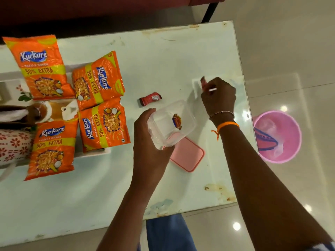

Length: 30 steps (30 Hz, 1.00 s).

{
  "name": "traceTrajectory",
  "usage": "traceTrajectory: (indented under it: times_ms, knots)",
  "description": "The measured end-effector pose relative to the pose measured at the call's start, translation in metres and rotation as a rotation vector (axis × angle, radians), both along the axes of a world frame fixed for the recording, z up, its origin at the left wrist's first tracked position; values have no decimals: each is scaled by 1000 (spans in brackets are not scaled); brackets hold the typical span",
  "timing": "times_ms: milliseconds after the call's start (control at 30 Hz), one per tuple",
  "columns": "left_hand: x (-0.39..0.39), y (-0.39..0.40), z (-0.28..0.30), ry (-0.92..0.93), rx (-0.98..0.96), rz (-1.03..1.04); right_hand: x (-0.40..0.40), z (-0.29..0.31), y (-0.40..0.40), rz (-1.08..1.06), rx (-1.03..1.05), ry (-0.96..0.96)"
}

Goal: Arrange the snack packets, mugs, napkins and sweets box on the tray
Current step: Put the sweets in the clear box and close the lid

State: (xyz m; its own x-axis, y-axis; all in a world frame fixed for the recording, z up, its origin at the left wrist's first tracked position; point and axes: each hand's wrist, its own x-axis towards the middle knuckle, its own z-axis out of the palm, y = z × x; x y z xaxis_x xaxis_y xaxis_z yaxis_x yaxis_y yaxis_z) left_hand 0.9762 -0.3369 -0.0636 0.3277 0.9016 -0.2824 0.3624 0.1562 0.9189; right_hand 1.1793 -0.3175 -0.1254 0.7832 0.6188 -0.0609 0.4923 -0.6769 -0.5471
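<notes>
My left hand [148, 134] grips a clear plastic sweets box [171, 124], tilted above the table, with one wrapped sweet [177, 121] inside. My right hand [219, 95] pinches a small red wrapped sweet [203, 82] over a white napkin [196, 86] near the table's right edge. Another red sweet [150, 99] lies loose on the table. The box's pink lid [188, 154] rests flat under my left hand. Several orange snack packets [98, 79] lie on and around the white tray [94, 153] at the left. A brown-and-white mug [45, 112] lies on the tray.
A red-patterned cloth or mug [12, 145] sits at the far left edge. The white table [163, 57] has chipped edges. A pink bucket [277, 136] stands on the floor to the right. Dark furniture runs along the far side.
</notes>
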Motion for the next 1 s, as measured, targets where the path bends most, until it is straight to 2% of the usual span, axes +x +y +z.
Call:
traceTrajectory:
  times_ms: [67,167,233,333,367,500,600,767,933,1000]
  knots:
    - [0,-6,1,14,-2,8,-7,15,-12,-102,155,95]
    - [-1,-14,4,59,36,30,-31,47,-34,-108,314,195]
    - [-3,-18,5,60,33,52,-52,66,-48,27,277,343]
    - [-14,-21,9,48,18,80,-73,85,-56,360,35,613]
    - [-19,-22,10,39,8,86,-75,86,-54,408,-12,603]
    - [-36,-28,14,46,-8,83,-79,74,-15,263,41,369]
    - [-46,-37,15,87,6,69,-90,56,22,417,-14,255]
    - [-61,-44,13,112,-10,89,-98,18,52,623,-226,190]
    - [-62,-43,12,83,15,119,-77,8,37,495,-315,64]
    - [-57,-42,10,64,29,130,-67,13,26,342,-235,100]
